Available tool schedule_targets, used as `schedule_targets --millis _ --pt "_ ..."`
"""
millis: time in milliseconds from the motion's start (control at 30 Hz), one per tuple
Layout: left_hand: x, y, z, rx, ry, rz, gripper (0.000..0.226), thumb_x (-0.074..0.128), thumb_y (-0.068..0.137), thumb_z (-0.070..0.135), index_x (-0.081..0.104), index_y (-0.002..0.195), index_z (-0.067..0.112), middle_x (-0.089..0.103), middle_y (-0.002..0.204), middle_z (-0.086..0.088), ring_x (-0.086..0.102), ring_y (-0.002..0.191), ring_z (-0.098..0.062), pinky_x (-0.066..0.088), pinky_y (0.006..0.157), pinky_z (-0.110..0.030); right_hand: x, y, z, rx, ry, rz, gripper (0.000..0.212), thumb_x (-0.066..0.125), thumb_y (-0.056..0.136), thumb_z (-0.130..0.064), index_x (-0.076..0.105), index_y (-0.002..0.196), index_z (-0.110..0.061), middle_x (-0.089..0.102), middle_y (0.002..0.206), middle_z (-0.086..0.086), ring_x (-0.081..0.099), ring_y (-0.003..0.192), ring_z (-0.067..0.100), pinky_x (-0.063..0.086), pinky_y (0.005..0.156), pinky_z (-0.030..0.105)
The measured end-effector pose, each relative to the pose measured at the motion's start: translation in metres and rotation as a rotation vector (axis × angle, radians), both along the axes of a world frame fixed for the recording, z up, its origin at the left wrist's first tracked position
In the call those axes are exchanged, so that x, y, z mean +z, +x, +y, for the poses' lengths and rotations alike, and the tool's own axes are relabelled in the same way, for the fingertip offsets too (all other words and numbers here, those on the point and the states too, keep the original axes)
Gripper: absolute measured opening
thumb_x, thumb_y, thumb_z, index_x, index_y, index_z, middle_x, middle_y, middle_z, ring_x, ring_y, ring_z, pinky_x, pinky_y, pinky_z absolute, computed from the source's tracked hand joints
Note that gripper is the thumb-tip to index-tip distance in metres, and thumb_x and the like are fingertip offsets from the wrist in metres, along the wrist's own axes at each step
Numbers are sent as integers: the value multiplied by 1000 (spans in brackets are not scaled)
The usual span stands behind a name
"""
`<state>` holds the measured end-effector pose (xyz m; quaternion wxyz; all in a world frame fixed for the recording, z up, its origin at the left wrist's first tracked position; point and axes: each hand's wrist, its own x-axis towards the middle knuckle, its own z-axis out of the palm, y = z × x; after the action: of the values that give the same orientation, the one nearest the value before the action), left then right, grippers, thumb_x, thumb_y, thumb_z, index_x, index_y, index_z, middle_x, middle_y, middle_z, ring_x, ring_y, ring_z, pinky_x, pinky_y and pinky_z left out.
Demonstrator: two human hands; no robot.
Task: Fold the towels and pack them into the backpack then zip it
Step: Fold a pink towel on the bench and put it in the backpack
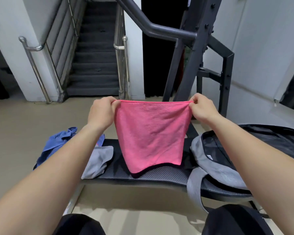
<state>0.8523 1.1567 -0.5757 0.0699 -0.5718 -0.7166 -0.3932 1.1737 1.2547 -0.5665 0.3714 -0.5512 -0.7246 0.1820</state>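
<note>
At the centre of the frame, the pink towel (151, 133) hangs as a flat sheet between the two hands, its top hem pulled taut and level and its lower edge just over the black worktop (159, 175), where I cannot tell whether it touches. The left hand (103, 110) pinches the upper left corner between curled fingers and thumb, and the right hand (204, 108) pinches the upper right corner in the same way. Neither has anything else in it.

The towel's width runs left to right between the hands, and its drop runs straight down, narrowing a little toward the bottom. The cloth looks soft and short-piled, like microfibre, with a stitched hem. It should drape limply and crease wherever it is bent.

To my eye the next fold turns on bringing the two corners together, or on laying the sheet down on the ribbed, padded worktop beneath it.

The grey backpack (226, 173) lies at the lower right, just beside the towel and nearer the right hand. Its mouth gapes open, showing dark mesh lining, and a grey strap trails off the worktop's edge.

On the left lie a crumpled grey towel (98, 160) and, beyond it, a bunched blue towel (58, 143) partly hidden by the left forearm, both unfolded.
</note>
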Motion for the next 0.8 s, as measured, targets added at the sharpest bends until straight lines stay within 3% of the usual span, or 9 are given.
schedule_targets --millis 100,200,333,433,633,800 --pt "13 0 -14 -18 48 -77 21 52 100 25 71 94 20 72 93 -1 60 90 -22 35 74 -28 12 -1 -13 45 44 34 15 43 100 -15 57 102 -12 61 91 -2 56 89 22 41 71 35" --pt "14 3 -28 -19 70 -177 16 48 102 23 62 95 19 66 95 2 54 88 -16 33 75 -26 14 -3 -22 74 18 21 15 42 100 -15 56 102 -12 61 93 0 56 90 22 42 67 33" --pt "4 -2 -36 22 59 -170 16 47 102 29 60 98 21 68 102 -5 56 94 -25 34 78 -30 7 -4 -26 92 -32 37 14 42 99 -17 55 96 -17 59 92 -1 61 92 26 55 75 44" --pt "-5 -7 -34 51 24 -156 17 46 101 35 58 96 24 69 104 -8 57 95 -29 37 78 -34 -2 -8 -23 79 -15 -7 16 41 100 -18 57 103 -14 57 92 -4 56 90 22 45 66 35" --pt "-48 -18 -7 97 -81 -81 22 44 98 43 60 99 28 70 103 -7 61 97 -36 45 78 -40 -48 -21 6 51 -50 -38 15 43 101 -19 56 103 -13 58 100 2 53 93 23 35 76 32" --pt "-104 -32 42 152 -215 -48 21 51 97 43 66 99 27 71 107 -8 62 103 -36 38 73 -36 -110 -36 50 26 -143 -109 12 42 96 -25 53 92 -23 64 93 4 60 86 30 51 81 41"
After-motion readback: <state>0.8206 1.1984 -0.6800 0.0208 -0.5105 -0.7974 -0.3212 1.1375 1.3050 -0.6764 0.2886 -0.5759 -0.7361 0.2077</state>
